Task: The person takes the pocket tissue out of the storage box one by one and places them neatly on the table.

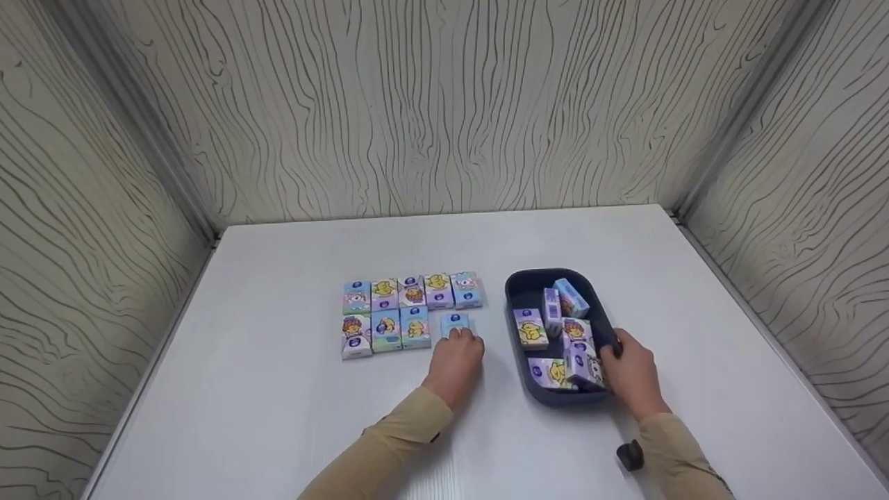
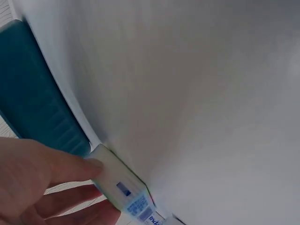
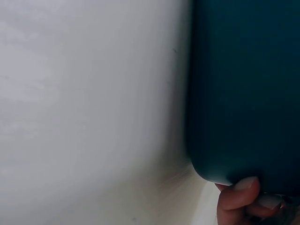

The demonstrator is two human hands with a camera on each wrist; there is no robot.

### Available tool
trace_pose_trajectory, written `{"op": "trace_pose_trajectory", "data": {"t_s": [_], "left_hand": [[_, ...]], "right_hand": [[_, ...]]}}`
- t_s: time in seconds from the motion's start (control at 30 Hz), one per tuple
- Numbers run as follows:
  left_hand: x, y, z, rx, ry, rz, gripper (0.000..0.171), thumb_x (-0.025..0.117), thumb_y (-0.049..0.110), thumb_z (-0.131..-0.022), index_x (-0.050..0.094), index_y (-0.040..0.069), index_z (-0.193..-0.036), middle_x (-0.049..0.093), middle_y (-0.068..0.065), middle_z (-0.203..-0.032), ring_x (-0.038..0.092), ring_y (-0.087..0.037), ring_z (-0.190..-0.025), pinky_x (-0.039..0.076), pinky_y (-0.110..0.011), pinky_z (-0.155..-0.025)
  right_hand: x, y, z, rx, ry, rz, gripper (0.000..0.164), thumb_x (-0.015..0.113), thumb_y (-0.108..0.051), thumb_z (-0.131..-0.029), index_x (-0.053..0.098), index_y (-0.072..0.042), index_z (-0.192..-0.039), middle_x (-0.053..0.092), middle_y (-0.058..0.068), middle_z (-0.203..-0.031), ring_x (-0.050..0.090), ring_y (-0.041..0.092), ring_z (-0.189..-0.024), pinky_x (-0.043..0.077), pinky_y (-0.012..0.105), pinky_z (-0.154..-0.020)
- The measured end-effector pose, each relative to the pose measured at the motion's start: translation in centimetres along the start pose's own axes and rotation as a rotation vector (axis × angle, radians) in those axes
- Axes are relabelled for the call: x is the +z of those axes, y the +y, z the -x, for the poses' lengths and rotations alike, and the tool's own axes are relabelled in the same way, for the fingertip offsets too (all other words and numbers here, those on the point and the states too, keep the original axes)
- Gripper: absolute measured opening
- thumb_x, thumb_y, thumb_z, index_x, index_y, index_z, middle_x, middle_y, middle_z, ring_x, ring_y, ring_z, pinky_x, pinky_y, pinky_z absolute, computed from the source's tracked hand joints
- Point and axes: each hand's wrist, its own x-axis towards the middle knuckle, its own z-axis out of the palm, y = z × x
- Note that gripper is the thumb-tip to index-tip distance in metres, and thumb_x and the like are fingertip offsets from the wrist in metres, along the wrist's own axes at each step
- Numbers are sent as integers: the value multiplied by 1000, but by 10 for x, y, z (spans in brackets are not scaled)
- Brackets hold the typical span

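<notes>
My left hand (image 1: 456, 364) pinches a light-blue tissue pack (image 1: 455, 321) near the table surface, just right of the front row of packs. In the left wrist view, the thumb lies on one side of that pack (image 2: 122, 183), with fingers behind it. My right hand (image 1: 633, 371) grips the right wall of a dark blue bin (image 1: 517, 354), fingers over its rim. Inside the bin lie several cartoon-printed packs, among them a yellow-and-purple pack (image 1: 530, 329). The right wrist view shows fingertips against the bin's outer wall (image 3: 248, 93).
Left of the bin, several packs lie in two rows, a back row (image 1: 385, 294) and a shorter front row (image 1: 386, 330). They rest on a white table (image 1: 264, 403) bounded by wood-grain panels (image 1: 444, 111). A small dark object (image 1: 630, 455) is beside the right sleeve.
</notes>
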Motion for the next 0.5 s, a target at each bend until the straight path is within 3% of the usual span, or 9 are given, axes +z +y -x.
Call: {"op": "trace_pose_trajectory", "data": {"t_s": [0.37, 0.5], "left_hand": [[1, -17, -8, -30, -89, 43, 11, 66, 8, -89, 71, 9, -99, 63, -9, -89, 61, -23, -84, 55, -34, -62], [1, -19, -9, -40, -117, 55, 14, 67, 10, -89, 70, 9, -102, 63, -8, -92, 61, -23, -86, 55, -34, -66]], "right_hand": [[-1, 1, -1, -2, -8, -7, 43, 43, -14, -97, 44, 1, -137, 54, 29, -123, 53, 36, -104, 42, 53, -91], [-1, -1, 0, 13, -20, -22, 43, 43, -15, -97, 44, 0, -137, 55, 27, -120, 54, 34, -99, 46, 47, -83]]}}
